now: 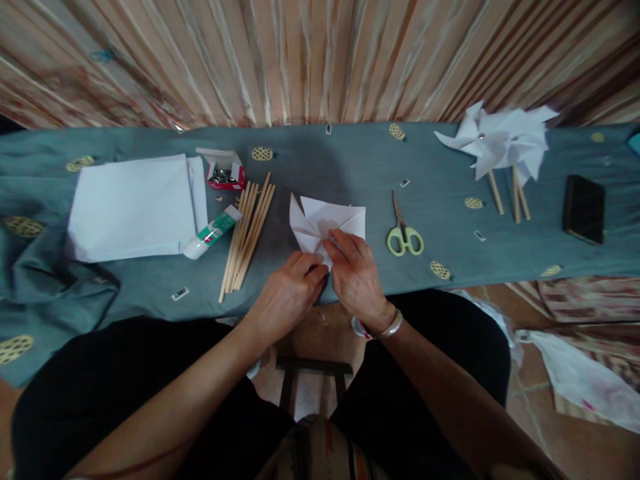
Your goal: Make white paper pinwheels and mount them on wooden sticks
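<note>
A white square of paper (327, 220), cut and partly folded, lies on the grey-blue cloth near the table's front edge. My left hand (287, 293) pinches its near corner from the left. My right hand (356, 277), with a bangle at the wrist, presses fingers on the same corner from the right. Both hands touch the paper and almost touch each other.
A bundle of wooden sticks (247, 233), a glue tube (213, 232), a small red box of pins (225, 172) and a stack of white paper (133, 207) lie left. Green-handled scissors (404, 233) lie right. Finished paper pinwheels (503, 143) and a dark phone (583, 208) sit far right.
</note>
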Motion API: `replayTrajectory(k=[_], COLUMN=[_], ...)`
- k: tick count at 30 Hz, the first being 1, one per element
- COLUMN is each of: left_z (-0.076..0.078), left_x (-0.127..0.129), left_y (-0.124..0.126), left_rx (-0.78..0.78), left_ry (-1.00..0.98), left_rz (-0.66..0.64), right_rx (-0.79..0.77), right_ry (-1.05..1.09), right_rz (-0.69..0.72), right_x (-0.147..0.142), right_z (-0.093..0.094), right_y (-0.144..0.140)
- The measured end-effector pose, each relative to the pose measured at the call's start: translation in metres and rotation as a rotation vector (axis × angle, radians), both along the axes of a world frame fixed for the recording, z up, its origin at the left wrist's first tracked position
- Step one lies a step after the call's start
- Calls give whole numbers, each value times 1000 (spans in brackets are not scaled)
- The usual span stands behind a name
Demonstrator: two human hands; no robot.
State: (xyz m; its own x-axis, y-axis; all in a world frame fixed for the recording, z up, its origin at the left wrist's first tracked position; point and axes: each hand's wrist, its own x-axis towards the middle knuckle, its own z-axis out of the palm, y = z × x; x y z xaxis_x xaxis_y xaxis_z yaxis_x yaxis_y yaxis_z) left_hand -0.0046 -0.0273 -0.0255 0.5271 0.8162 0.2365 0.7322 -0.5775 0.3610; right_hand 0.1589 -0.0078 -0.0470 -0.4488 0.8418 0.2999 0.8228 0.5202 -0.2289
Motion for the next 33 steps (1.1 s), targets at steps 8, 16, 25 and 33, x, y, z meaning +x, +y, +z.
replayTrajectory(k=[8, 16, 25, 33], left_z=[0, 0, 0, 4], left_x=[0, 0, 0, 0], left_y=[0, 1, 1, 2], left_rx=[6, 12, 15, -36], left_ry=[12, 11, 29, 41], left_rz=[-3, -8, -7, -2], right_rx=[-62, -56, -58, -28], right_ry=[-6, 6, 59, 295], right_rz=[16, 61, 32, -91], right_x=[-2, -5, -2, 18], right_z=[5, 8, 2, 7], right_y=[4, 5, 4, 17])
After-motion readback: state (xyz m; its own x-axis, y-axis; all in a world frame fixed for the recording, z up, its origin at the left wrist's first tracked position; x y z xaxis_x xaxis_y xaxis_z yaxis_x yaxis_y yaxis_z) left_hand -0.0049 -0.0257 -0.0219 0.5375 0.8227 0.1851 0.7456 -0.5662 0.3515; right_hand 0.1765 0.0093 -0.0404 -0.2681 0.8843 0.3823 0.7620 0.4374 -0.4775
